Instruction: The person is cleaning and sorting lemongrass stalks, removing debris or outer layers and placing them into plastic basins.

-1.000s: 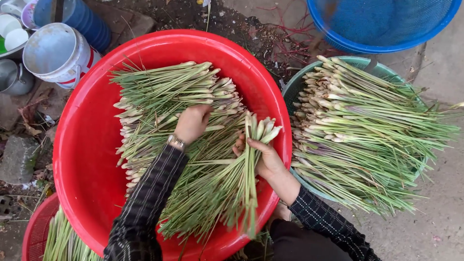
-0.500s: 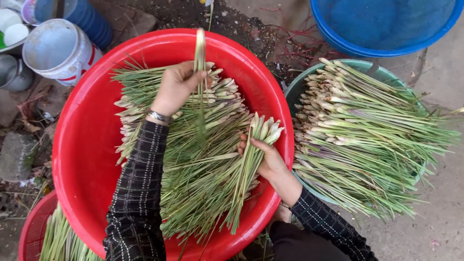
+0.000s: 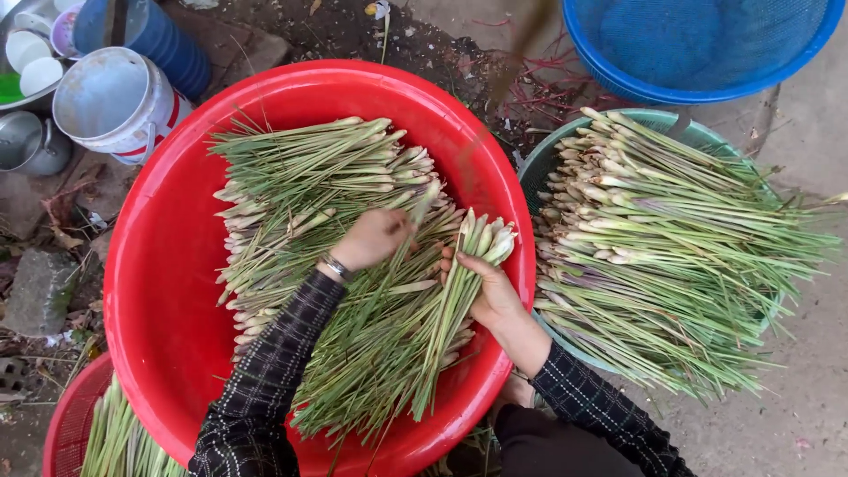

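A big red basin [image 3: 168,265] holds a pile of lemongrass stalks [image 3: 309,177], pale ends pointing left and up. My left hand [image 3: 375,237], a bracelet on its wrist, lies on the pile with its fingers curled round a single stalk [image 3: 427,200]. My right hand [image 3: 491,290] grips a small bundle of stalks [image 3: 468,265] near the basin's right side, pale ends up. The two hands are almost touching. A blurred greenish streak [image 3: 521,49] crosses the air above the basin's far rim.
To the right, a green basin [image 3: 531,168] carries more lemongrass [image 3: 671,247]. A blue basket [image 3: 707,53] is at top right. A white bucket [image 3: 106,102], a blue container [image 3: 155,35] and metal pots [image 3: 26,146] stand top left. A red basket [image 3: 64,433] with stalks sits bottom left.
My left hand, which held one stalk up over the far rim half a second ago, has come back down beside the bundle. My right hand has barely moved.
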